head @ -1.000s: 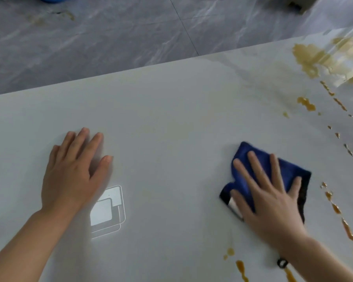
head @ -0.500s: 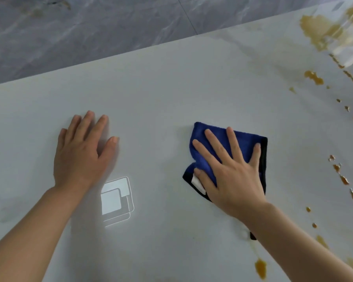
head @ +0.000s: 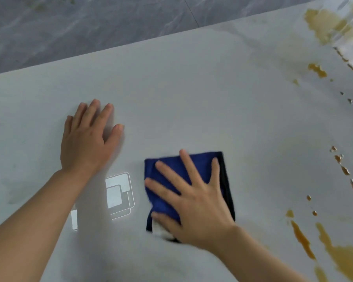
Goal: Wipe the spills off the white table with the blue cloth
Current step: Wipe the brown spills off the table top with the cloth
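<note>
Head view looks down on a white surface (head: 192, 82) with two bare hands on it. The right hand (head: 196, 202) lies flat on top of the blue cloth (head: 171, 174). Its fingers (head: 189, 169) are straight and spread wide, so this grip is fully open and only presses down on the cloth. It does not curl round it. The cloth sits right under the palm and fingers, and sticks out past the fingertips on the far side and past the thumb on the left. The cloth is folded into a rough square. It has a dark edge (head: 227, 186) along its right side and a small white tag (head: 159, 227) near the thumb.

The left hand (head: 86, 143) rests flat on the surface, well to the left of the cloth. Its fingers are straight and close together, and it holds nothing. This grip is open too.

Between the two hands, near the left wrist, a pale square mark (head: 118, 192) with rounded corners shows on the surface.

Brown spills (head: 342, 255) lie on the right side of the surface, apart from the cloth. A big blot sits at the near right corner. A line of small drops (head: 344, 169) runs up the right side. More brown stain (head: 324, 25) spreads at the far right. Beyond the far edge is a grey marble floor (head: 90, 27).
</note>
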Tool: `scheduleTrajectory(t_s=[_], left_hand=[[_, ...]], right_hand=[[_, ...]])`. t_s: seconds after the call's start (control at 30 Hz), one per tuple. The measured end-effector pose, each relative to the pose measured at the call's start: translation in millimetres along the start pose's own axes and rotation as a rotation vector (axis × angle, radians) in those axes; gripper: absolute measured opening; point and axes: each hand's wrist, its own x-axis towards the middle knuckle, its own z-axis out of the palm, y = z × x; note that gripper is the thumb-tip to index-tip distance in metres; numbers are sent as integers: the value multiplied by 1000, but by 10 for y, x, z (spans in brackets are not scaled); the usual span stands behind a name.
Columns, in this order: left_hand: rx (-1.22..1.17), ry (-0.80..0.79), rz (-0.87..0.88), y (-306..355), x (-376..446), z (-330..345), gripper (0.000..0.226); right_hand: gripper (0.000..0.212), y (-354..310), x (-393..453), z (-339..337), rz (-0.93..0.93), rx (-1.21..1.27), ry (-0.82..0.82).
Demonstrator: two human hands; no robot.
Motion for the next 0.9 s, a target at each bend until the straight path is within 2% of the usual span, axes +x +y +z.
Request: scheduleTrajectory(t_s=[0.13, 0.2, 0.33, 0.47, 0.53, 0.6, 0.67, 0.73, 0.83, 0.9], left_hand=[[-15, -3, -18, -11, 0, 18, 62], [-19, -1, -12, -14, -1, 20, 62], [-24, 10, -9, -6, -3, 16, 62], [-18, 9, -7, -11, -2, 10, 63], [-20, -2, -10, -19, 2, 5, 63], [-18, -3, -10, -16, 11, 3, 63], [-20, 3, -15, -5, 3, -3, 63], [-26, -1, -17, 21, -6, -10, 64], [-31, -1, -19, 39, -11, -35, 65], [-30, -9, -18, 46, -15, -45, 65]], right_hand=[[53, 201, -116, -29, 227, 10, -11], [54, 209, -353, 4, 270, 26, -13], [59, -20, -708, 105, 113, 34, -68], [53, 135, -519, 61, 47, 34, -34], [53, 409, -347, 15, 158, 23, 10], [55, 845, -241, -54, 380, 51, 29], [59, 1326, -322, -93, 569, 89, 2], [63, 1604, -572, -130, 683, 71, -46], [68, 1415, -882, -95, 730, 103, -54], [64, 1085, -1004, -43, 628, 114, -94]])
